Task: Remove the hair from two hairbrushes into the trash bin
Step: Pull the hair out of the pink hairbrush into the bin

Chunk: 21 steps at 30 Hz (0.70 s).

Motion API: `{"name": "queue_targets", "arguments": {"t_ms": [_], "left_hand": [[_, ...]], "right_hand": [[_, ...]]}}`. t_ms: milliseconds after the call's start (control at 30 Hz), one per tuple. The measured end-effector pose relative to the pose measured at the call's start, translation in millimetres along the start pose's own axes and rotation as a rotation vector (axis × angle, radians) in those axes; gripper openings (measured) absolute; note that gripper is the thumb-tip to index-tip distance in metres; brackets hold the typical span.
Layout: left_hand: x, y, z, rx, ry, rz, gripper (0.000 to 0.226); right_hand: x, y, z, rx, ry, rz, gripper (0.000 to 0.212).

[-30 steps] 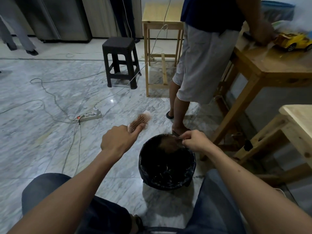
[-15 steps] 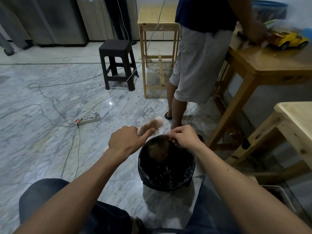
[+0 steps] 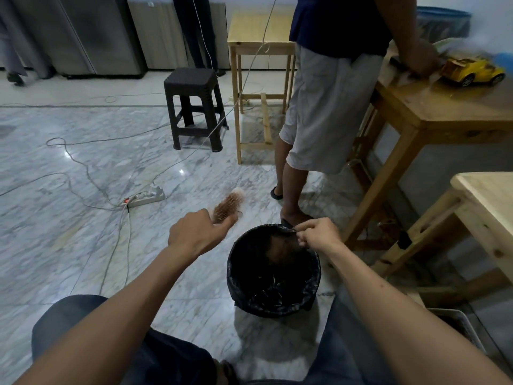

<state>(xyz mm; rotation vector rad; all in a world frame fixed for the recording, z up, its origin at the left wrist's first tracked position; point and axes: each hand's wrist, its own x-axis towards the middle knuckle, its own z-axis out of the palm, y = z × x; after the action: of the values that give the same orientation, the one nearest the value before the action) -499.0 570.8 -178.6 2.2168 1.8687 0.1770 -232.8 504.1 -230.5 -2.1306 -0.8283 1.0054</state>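
My left hand [image 3: 198, 232] is closed around the handle of a hairbrush [image 3: 229, 205], whose bristled head sticks up and away, left of the bin. A black trash bin [image 3: 273, 298] lined with a black bag stands on the floor between my knees. My right hand [image 3: 316, 233] hovers over the bin's far right rim, fingers pinched on a brownish clump of hair [image 3: 283, 245] that hangs down inside the bin. Only one hairbrush is in view.
A person [image 3: 327, 107] in grey shorts stands just beyond the bin, leaning on a wooden table [image 3: 444, 112] with a yellow toy car [image 3: 472, 70]. A dark stool [image 3: 194, 107], a power strip [image 3: 145, 198] and cables lie on the marble floor. Another wooden table [image 3: 485, 201] is at the right.
My left hand with the brush has drifted back to the left, away from the bin. My right hand moved from the bin's far rim toward its right side, still pinching hair.
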Motion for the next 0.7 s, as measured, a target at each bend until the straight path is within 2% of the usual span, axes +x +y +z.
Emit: {"name": "queue_targets", "arguments": {"t_ms": [67, 133, 200, 267, 367, 433, 533, 700], "left_hand": [[-2, 1, 9, 0.007, -0.058, 0.06, 0.063], [-4, 5, 15, -0.014, -0.114, 0.118, 0.057], [-8, 12, 18, -0.057, -0.148, 0.154, 0.056], [-11, 20, 19, -0.08, -0.145, 0.174, 0.057], [-15, 25, 19, -0.058, -0.103, 0.197, 0.061], [-15, 21, 21, -0.015, -0.07, 0.213, 0.059], [-16, 11, 26, 0.069, -0.03, 0.226, 0.056], [-11, -7, 33, 0.097, 0.003, 0.144, 0.052]], "right_hand": [[0, -11, 3, -0.161, -0.218, -0.065, 0.062], [-1, -22, 7, -0.107, -0.337, -0.11, 0.086], [-3, -31, 12, 0.106, -0.392, -0.119, 0.081], [-8, -37, 17, 0.216, -0.381, -0.165, 0.06], [-10, -38, 22, 0.24, -0.206, -0.219, 0.022], [-7, -34, 23, 0.21, -0.092, -0.178, 0.022], [-8, -32, 18, 0.082, -0.01, -0.15, 0.019], [2, -28, -6, 0.2, 0.134, -0.068, 0.026]]}}
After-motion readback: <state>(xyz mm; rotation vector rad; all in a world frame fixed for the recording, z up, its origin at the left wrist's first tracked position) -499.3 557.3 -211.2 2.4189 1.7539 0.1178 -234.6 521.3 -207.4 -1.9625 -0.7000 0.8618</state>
